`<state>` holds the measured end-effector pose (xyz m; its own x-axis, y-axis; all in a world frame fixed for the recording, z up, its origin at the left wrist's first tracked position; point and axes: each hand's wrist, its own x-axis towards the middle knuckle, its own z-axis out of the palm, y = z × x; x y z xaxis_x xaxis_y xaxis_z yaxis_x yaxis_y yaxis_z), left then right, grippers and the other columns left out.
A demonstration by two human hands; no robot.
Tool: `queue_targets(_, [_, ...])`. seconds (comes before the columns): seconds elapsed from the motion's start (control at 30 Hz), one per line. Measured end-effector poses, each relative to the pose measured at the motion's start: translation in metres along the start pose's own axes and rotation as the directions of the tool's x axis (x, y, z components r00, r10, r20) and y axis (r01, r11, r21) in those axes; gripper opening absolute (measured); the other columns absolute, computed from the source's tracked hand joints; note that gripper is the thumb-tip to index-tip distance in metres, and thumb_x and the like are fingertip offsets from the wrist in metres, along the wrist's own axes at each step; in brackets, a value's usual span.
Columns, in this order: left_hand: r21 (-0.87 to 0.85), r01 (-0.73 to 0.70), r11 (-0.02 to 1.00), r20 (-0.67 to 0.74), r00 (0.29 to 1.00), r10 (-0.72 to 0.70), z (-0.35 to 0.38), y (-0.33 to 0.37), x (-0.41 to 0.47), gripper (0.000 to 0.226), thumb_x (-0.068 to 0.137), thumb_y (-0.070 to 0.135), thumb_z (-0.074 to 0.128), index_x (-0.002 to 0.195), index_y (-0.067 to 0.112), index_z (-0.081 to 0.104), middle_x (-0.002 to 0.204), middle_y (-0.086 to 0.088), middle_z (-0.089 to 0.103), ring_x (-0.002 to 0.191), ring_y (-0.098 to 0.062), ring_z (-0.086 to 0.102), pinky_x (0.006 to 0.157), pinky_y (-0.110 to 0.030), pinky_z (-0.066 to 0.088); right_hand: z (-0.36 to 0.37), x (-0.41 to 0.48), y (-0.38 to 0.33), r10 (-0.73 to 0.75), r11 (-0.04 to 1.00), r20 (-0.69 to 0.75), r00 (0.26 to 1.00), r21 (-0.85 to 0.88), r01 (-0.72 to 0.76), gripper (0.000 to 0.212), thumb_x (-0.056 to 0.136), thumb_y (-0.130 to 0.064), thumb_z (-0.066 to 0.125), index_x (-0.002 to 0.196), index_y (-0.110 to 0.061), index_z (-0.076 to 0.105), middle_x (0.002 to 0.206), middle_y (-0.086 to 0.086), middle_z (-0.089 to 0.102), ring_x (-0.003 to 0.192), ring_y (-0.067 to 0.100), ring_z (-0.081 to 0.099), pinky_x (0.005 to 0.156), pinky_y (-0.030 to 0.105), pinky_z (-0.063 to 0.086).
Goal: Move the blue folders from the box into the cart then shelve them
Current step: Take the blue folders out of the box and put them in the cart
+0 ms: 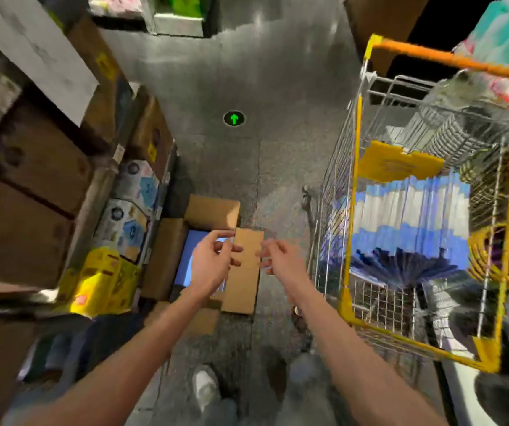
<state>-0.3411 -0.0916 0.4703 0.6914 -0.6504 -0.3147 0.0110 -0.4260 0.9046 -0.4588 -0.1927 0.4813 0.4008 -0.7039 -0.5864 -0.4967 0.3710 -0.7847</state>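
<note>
Both hands empty, left hand [211,265] and right hand [279,259] above open box [167,259], cart [351,186] beside

We log both bare forearms stretched forward and down from the bottom edge of the view, converging toward the open box [213,250] on the floor. Left hand [211,265] sits over the box's opening, back of the hand up, fingers [231,249] loosely curled and spread, empty. Right hand [279,259] hangs just right of the box's right-hand flap, level with the left hand, fingers bent inward toward it, also empty. The two hands are near each other but apart. Wrists are straight, no sleeves visible. One shoe [205,387] shows below the box, blurred
</note>
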Motion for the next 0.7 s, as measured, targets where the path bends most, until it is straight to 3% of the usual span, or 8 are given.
queue_targets(0.17, [0.058,0.191,0.980,0.016,0.981,-0.192,-0.076,-0.071,-0.005,0.020,0.104,0.021,0.050,0.120,0.012,0.058,0.090,-0.003,0.077,0.065,-0.024,0.074,0.053,-0.027,0.051,0.090,-0.027,0.012,0.054,0.998,0.098,0.994,-0.047,-0.050,0.016,0.104,-0.017,0.046,0.103,-0.010,0.060,0.092,0.009,0.067,0.055,0.011,0.055,0.049,0.018,0.044])
queue_targets(0.33, [0.075,0.268,0.960,0.032,0.962,-0.271,-0.106,-0.106,0.011,0.020,0.103,0.017,0.051,0.119,0.010,0.059,0.086,-0.002,0.076,0.057,-0.019,0.071,0.064,-0.036,0.060,0.127,-0.024,0.031,0.145,0.979,0.100,0.984,-0.159,-0.128,0.016,0.103,-0.020,0.047,0.102,-0.011,0.061,0.098,0.012,0.071,0.063,0.015,0.058,0.055,0.020,0.043])
queue_targets(0.47, [0.118,0.304,0.945,0.063,0.948,-0.312,-0.106,-0.130,0.038,0.011,0.101,0.021,0.055,0.112,0.020,0.057,0.082,0.001,0.077,0.069,-0.024,0.072,0.074,-0.049,0.062,0.138,0.002,0.053,0.229,0.957,0.085,0.970,-0.201,-0.209,0.032,0.100,-0.026,0.047,0.106,0.002,0.062,0.107,0.024,0.070,0.078,0.030,0.066,0.073,0.039,0.051])
queue_targets(0.53, [0.126,0.334,0.934,0.082,0.935,-0.345,-0.104,-0.138,0.054,0.010,0.101,0.022,0.056,0.111,0.021,0.056,0.082,-0.001,0.077,0.076,-0.026,0.074,0.075,-0.051,0.061,0.142,0.020,0.064,0.246,0.941,0.089,0.965,-0.262,-0.215,0.035,0.096,-0.033,0.049,0.103,-0.002,0.065,0.102,0.021,0.071,0.093,0.038,0.068,0.088,0.052,0.052])
queue_targets(0.63, [0.161,0.374,0.913,0.077,0.918,-0.390,-0.103,-0.146,0.079,0.011,0.101,0.023,0.056,0.112,0.021,0.057,0.081,0.000,0.077,0.077,-0.025,0.074,0.077,-0.050,0.061,0.149,0.057,0.081,0.284,0.910,0.117,0.952,-0.346,-0.229,0.046,0.088,-0.050,0.046,0.110,-0.014,0.066,0.106,0.012,0.072,0.101,0.036,0.067,0.095,0.054,0.051])
queue_targets(0.7, [0.187,0.426,0.885,0.057,0.895,-0.443,-0.102,-0.146,0.103,0.014,0.101,0.023,0.056,0.115,0.018,0.059,0.082,-0.001,0.076,0.076,-0.025,0.074,0.073,-0.047,0.062,0.153,0.085,0.078,0.332,0.904,0.100,0.938,-0.316,-0.287,0.038,0.094,-0.044,0.048,0.110,-0.014,0.066,0.104,0.011,0.072,0.100,0.035,0.068,0.094,0.053,0.052])
